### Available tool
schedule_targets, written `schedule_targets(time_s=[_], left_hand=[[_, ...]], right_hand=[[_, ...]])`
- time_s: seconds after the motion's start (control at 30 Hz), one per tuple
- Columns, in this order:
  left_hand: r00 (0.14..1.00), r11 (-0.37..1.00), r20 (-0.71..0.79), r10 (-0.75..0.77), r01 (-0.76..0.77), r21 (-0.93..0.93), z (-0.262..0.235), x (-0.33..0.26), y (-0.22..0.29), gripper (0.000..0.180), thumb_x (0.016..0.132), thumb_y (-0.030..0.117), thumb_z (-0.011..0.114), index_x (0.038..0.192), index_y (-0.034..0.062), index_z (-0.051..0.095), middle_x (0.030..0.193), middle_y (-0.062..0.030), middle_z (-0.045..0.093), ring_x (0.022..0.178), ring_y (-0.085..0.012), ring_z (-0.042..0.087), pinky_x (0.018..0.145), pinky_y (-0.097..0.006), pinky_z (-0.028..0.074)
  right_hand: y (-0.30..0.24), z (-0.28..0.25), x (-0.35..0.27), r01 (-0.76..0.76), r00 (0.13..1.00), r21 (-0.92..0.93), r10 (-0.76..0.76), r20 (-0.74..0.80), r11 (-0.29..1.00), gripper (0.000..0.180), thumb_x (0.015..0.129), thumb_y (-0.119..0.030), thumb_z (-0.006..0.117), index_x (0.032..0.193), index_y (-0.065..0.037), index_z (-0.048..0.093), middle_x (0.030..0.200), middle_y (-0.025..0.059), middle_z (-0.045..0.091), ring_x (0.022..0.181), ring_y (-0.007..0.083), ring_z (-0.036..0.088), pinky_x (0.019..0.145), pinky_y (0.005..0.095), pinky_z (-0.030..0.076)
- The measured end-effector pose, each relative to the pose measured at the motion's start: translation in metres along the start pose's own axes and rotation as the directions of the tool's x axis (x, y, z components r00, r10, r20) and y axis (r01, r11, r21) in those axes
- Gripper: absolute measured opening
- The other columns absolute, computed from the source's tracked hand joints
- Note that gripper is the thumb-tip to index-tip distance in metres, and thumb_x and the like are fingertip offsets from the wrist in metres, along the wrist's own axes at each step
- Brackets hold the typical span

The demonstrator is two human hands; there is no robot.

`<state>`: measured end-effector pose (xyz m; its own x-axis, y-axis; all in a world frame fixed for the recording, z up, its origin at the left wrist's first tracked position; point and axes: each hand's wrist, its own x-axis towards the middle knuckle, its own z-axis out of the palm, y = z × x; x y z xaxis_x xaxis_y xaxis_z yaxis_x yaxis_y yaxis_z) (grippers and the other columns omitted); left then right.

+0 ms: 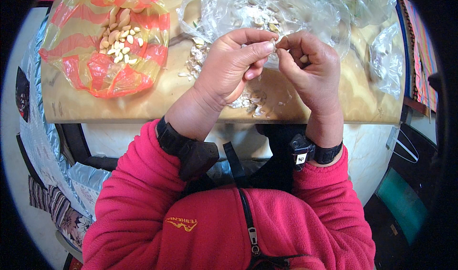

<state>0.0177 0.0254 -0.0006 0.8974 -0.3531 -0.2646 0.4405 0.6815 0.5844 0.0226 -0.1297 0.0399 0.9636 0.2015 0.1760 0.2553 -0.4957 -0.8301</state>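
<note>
Both hands up over surface (pixel 143 105). L hand (pixel 229 67) + R hand (pixel 310 65) fingers pinching one seed (pixel 275 43) between them, above clear bag (pixel 286 7). Step: mid-shelling, prob. Next needs thumbnail pry. Shells (pixel 250 100) below; kernels (pixel 121 38) in striped bag (pixel 95 69).

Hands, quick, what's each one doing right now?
Left hand: closed, pinching a small seed at its fingertips.
Right hand: closed, pinching the same seed.

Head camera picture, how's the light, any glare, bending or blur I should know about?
Head view: even, soft light with no hard shadows; mild glare on the clear bag; the table edge bows and the corners go black from the fisheye; the left hand and right hand are sharp, though the seed pinched between them is too small to make out clearly.
</note>
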Motion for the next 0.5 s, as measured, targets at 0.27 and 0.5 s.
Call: schedule_targets(time_s=[0.27,0.5], left_hand=[[0.986,0.987,0.111,-0.124,0.134,-0.085,-0.003,0.002,0.001,0.026,0.086,0.002,0.057,0.111,-0.0011,0.055,0.079,-0.0030,0.055,0.057,-0.0056,0.044,0.044,-0.017,0.033],[0.957,0.938,0.232,-0.174,0.232,-0.257,-0.003,0.004,0.000,0.031,0.087,0.002,0.055,0.117,-0.0014,0.051,0.082,-0.0037,0.055,0.058,-0.0053,0.044,0.044,-0.016,0.035]], right_hand=[[0.008,-0.006,0.003,-0.241,0.971,0.365,0.221,0.095,0.899,0.005,0.075,-0.007,0.061,0.076,-0.002,0.062,0.062,-0.0056,0.053,0.057,0.0005,0.043,0.050,0.0168,0.034],[0.010,-0.005,0.004,-0.300,0.952,0.507,0.285,0.110,0.808,0.007,0.077,-0.006,0.059,0.080,-0.001,0.062,0.067,-0.0047,0.055,0.062,0.0008,0.045,0.055,0.0159,0.035]])
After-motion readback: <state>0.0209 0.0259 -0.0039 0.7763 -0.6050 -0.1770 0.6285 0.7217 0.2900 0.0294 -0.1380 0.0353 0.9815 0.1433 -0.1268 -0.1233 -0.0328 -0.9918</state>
